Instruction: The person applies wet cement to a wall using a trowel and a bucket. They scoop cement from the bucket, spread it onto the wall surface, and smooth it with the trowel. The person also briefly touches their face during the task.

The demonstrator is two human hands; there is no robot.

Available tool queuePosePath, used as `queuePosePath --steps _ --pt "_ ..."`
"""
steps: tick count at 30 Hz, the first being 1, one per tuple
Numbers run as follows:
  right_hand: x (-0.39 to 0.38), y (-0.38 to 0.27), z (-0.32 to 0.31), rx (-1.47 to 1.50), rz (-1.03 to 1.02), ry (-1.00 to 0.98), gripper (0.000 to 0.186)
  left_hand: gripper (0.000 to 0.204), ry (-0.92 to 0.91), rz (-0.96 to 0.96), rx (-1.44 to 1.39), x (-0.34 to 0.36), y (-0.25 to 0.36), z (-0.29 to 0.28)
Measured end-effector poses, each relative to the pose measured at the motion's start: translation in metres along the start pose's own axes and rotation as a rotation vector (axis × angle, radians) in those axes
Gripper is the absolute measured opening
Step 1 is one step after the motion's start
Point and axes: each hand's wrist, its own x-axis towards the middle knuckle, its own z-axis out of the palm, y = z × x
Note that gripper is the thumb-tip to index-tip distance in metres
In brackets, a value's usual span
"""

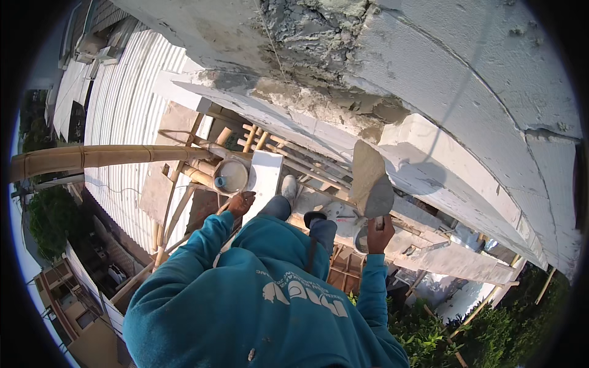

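My right hand (380, 235) is wrapped round the handle of a trowel (375, 199). Grey-brown mortar (368, 162) covers much of the blade, which points up toward the wall. My left hand (241, 204) is low on the left with its fingers curled; whether anything is in them cannot be made out. Just beyond it stands a round bucket (240, 178) with a blue cup-like thing (219, 182) inside. A white block (265, 173) lies right beside that hand. Ahead, rough mortar (319, 49) fills a gap in the pale block wall (423, 67).
My feet are on a narrow scaffold plank (350, 230) at height. A thick bamboo pole (104, 158) crosses at left, with more bamboo behind. A second bucket (361, 240) stands near my right wrist. Corrugated roofing (132, 104) lies left, and leafy plants (423, 334) grow below right.
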Motion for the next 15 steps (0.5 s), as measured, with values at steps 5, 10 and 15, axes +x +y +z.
queuePosePath --steps 5,10,15 --pt "0.112 -0.052 0.097 -0.152 -0.156 -0.265 0.030 0.037 0.265 -0.107 -0.022 -0.048 -0.002 -0.043" --pt "0.200 -0.122 0.135 -0.142 0.379 -0.714 0.039 0.036 0.423 -0.190 -0.139 -0.093 -0.058 0.000" --pt "0.216 -0.182 0.156 -0.146 0.589 -0.883 0.048 0.035 0.373 -0.303 0.049 -0.140 -0.102 0.043"
